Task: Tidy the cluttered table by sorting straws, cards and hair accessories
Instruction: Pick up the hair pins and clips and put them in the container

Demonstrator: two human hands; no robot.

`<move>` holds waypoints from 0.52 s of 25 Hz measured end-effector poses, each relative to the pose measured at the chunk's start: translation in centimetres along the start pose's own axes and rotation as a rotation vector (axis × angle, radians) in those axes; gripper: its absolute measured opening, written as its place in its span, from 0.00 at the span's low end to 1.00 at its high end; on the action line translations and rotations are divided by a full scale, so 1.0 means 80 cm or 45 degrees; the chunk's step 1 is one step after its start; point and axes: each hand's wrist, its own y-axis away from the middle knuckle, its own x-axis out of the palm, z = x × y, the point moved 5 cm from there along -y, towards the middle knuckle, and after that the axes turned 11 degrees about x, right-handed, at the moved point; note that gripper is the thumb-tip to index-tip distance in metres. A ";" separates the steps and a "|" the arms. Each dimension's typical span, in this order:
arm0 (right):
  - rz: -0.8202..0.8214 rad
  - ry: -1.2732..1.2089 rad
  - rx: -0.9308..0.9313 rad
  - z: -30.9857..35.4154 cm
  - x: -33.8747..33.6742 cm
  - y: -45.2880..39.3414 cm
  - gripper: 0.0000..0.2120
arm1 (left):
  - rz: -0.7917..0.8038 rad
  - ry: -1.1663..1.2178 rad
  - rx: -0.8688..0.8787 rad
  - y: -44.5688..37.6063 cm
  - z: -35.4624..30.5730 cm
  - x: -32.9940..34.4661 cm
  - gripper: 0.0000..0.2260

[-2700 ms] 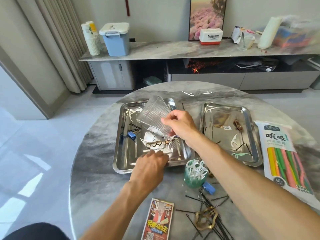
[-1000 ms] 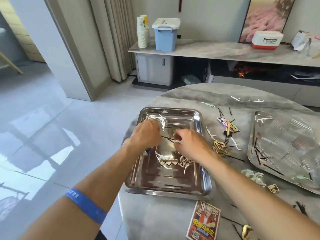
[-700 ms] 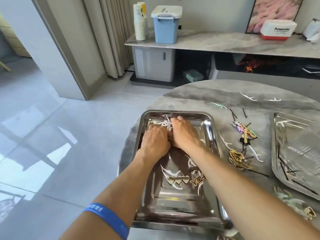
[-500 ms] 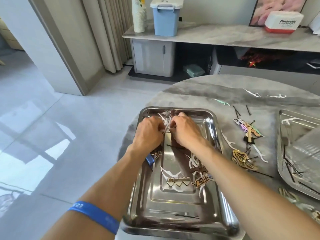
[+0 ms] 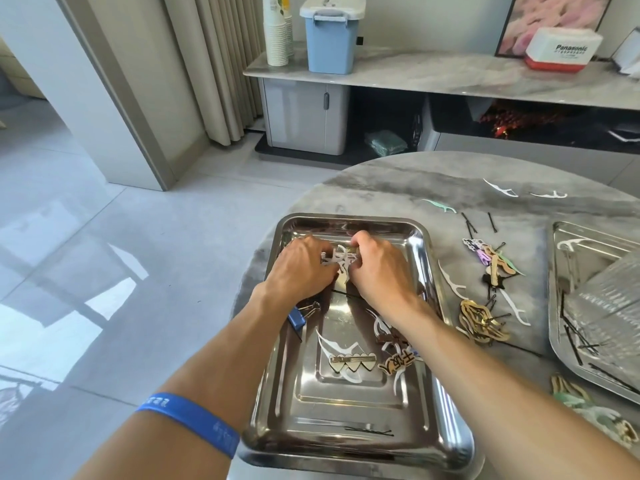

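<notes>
Hair clips (image 5: 337, 258), both hands pinching, in tray (image 5: 420, 244)

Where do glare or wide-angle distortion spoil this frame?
Head view: sunlight patches glare on the floor tiles; the steel tray mirrors both arms, muddling its contents; wide-angle bending bows the sideboard top; both hands stay sharp.

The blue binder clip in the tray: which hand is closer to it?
Left. The left hand is just above the blue binder clip, beside its wrist; the right hand lies farther across the tray.
</notes>
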 end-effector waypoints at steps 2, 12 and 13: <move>-0.040 -0.110 0.121 -0.008 -0.006 0.002 0.08 | 0.012 -0.009 0.024 0.000 -0.002 0.000 0.12; 0.246 0.077 0.268 -0.011 0.023 -0.002 0.12 | -0.007 -0.350 0.177 0.001 -0.019 0.006 0.05; 0.229 0.096 0.265 -0.012 0.025 -0.001 0.10 | 0.008 -0.327 0.173 0.000 -0.017 0.006 0.05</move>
